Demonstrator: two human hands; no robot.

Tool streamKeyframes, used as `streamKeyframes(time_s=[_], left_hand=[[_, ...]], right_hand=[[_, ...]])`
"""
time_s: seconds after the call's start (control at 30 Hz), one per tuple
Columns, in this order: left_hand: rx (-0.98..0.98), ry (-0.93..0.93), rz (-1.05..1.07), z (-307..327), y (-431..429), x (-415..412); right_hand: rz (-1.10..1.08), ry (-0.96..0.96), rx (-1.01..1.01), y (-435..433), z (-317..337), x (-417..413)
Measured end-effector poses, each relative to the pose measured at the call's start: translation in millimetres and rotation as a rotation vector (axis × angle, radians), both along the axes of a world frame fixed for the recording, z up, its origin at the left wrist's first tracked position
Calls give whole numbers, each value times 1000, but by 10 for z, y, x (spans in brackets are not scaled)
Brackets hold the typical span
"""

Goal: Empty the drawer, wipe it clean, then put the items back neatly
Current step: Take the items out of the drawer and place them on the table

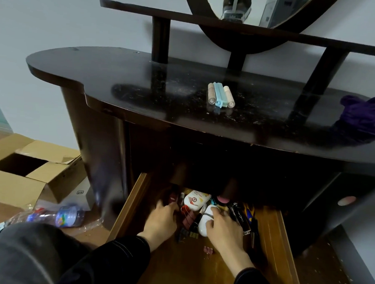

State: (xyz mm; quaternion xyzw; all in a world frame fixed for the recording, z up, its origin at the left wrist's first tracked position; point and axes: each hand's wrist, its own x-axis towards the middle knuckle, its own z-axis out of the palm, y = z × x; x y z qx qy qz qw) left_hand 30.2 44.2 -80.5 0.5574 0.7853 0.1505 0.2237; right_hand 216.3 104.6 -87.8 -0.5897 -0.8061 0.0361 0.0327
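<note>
We see a dark dressing table against the wall, its glossy top scuffed and dusty. Low beneath it the drawer stands pulled out toward us, brown wood inside, with its contents crowded toward the back, in the table's shadow. An opened cardboard box sits on the floor to the left, and a purple cloth lies bunched on the top's right end.

Both hands are in the drawer. Our left hand stretches its fingers forward among small red items; the tips are blurred, so we cannot tell whether they hold any. Our right hand curls over a white rounded case, with the thumb against its side. Just behind lies a white tube. Three slim sticks, two beige and one pale blue, lie side by side on the tabletop.
</note>
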Motion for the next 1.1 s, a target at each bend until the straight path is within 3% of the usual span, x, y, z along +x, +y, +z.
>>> streamKeyframes(time_s=[0.23,0.33,0.5,0.57,0.77,0.87,1.0,1.1], left_hand=[[174,-164,177,19,95,-113],[250,-552,398,113,135,-130],[75,-1328,630,244,80,-182],[27,-1465,613,282,-10,-167],[-143,-1463,217,628,-453,-85],[-195,-1350,20,890,-745,-24],[-86,-1207,-180,1439,-1045,-37],[142,-1209,-314,1949,-1152,-100]], right_hand=[[-103,12,-21,-39,-48,-77],[-74,-8,-33,-91,-96,-140],[-78,21,28,-77,-26,-103],[-97,81,39,-84,95,-19],[24,281,41,-495,655,309],[133,332,66,-783,1092,432],[294,479,162,-1058,1868,550],[414,754,128,-1180,2500,550]])
